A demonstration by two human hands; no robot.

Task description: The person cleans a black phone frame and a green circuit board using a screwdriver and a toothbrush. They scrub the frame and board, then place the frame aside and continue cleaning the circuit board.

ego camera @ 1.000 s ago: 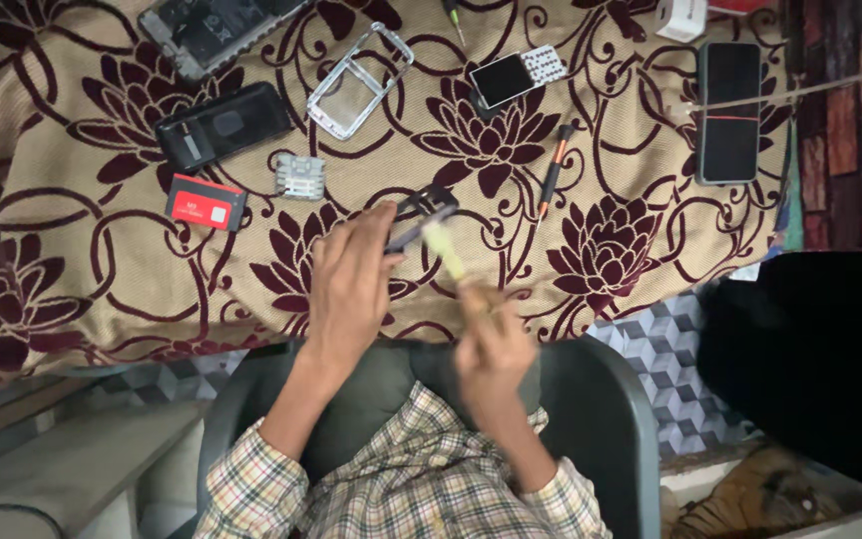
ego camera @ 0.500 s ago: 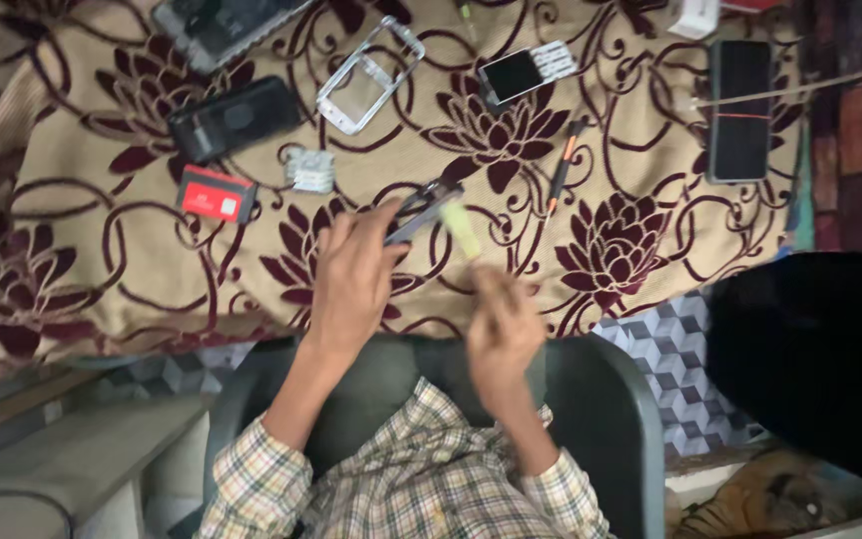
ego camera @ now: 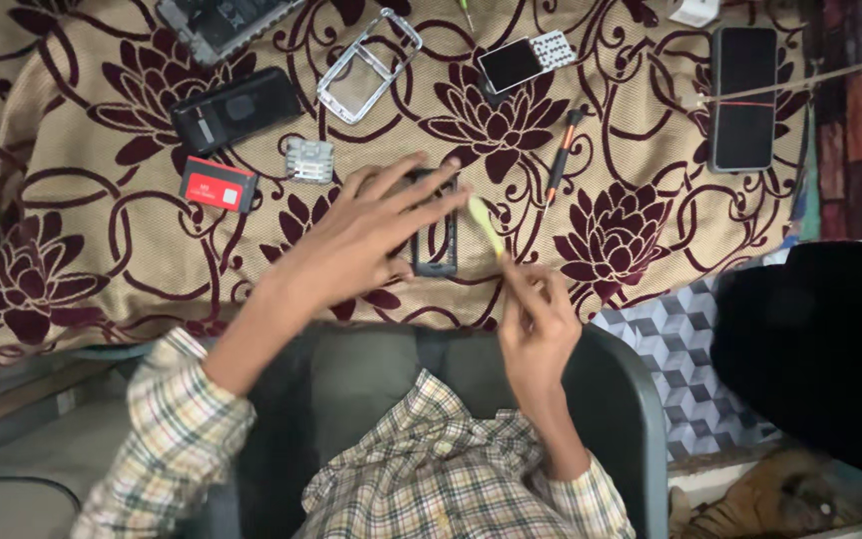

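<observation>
While the dark phone body (ego camera: 435, 240) lies flat on the floral cloth (ego camera: 82, 230), my left hand (ego camera: 371, 235) spreads open-fingered over it, pinning it, not gripping. My right hand (ego camera: 536, 324) pinches a yellow-green pry tool (ego camera: 485, 226), tip near the phone's edge. Keypad piece (ego camera: 309, 160), clear frame (ego camera: 368, 66), orange-tipped screwdriver (ego camera: 561, 158) sit within reach beyond.

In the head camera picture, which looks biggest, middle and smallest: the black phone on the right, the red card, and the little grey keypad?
1. Black phone, clearly the largest.
2. Red card.
3. Grey keypad, a bit smaller than the card.
All three lie flat on the flowered cloth, so nearness hardly skews the order.
</observation>
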